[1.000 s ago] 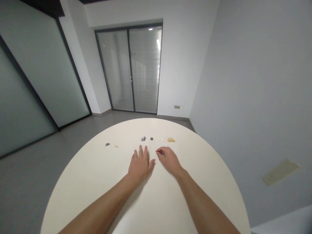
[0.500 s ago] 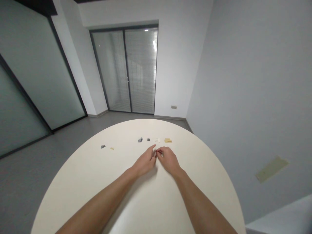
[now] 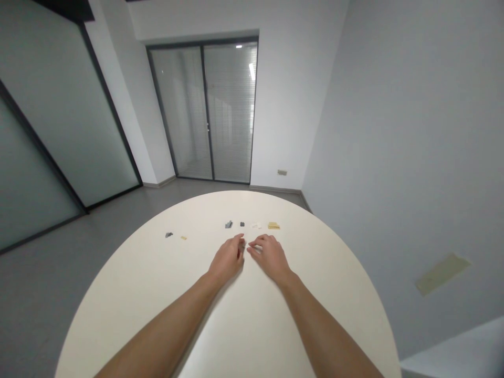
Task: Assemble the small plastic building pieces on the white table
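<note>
My left hand (image 3: 228, 257) rests at the middle of the table, fingers curled around a small greyish piece (image 3: 244, 244) whose kind I cannot make out. Just to its right, my right hand (image 3: 271, 255) has thumb and index finger slightly apart, with nothing visible between them. The two hands face each other across a narrow gap. Beyond them lie small loose pieces in a row: grey pieces (image 3: 229, 224), dark pieces (image 3: 242, 224), white pieces (image 3: 255, 226) and yellow pieces (image 3: 274, 226).
The pieces lie on a round white table (image 3: 315, 294). Farther left on it are a few dark grey pieces (image 3: 169, 234) and a small yellow piece (image 3: 184, 238). Behind the table stand a glass door (image 3: 228, 115) and a white wall (image 3: 293, 105).
My left hand has drawn slightly left and curled in its outstretched index finger. My right thumb and index finger have come apart. The view has shifted a little.
</note>
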Motion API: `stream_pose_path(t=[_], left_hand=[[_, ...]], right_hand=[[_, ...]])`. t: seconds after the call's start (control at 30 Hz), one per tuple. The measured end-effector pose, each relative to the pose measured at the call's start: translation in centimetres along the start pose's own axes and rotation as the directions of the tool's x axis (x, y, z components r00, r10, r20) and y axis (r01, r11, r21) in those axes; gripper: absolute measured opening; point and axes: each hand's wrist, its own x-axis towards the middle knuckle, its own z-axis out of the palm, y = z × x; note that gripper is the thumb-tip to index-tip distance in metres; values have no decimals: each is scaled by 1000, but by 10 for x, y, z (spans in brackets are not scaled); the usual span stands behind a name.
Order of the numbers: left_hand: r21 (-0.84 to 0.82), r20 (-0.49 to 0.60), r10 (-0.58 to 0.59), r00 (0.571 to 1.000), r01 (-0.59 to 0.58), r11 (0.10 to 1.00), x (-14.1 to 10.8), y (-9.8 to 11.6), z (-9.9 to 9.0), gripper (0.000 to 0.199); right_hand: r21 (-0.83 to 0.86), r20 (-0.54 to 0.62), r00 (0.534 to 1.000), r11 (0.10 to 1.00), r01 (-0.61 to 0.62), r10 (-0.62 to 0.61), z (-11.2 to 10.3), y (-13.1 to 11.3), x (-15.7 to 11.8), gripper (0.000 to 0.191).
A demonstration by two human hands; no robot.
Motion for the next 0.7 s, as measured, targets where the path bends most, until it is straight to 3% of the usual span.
stream_pose_path(t=[0.27, 0.57, 0.7], left_hand=[[10, -39, 71, 997, -70, 997, -1, -1, 1, 40], [84, -89, 59, 994, -52, 995, -2, 3, -5, 37], [72, -100, 52, 994, -45, 996, 1, 8, -7, 37]], right_hand=[[52, 38, 999, 998, 35, -37, -2, -1, -1, 18], [164, -8, 998, 985, -60, 62, 1, 3, -1, 21], [272, -78, 995, 962, -35, 58, 3, 9, 1, 20]])
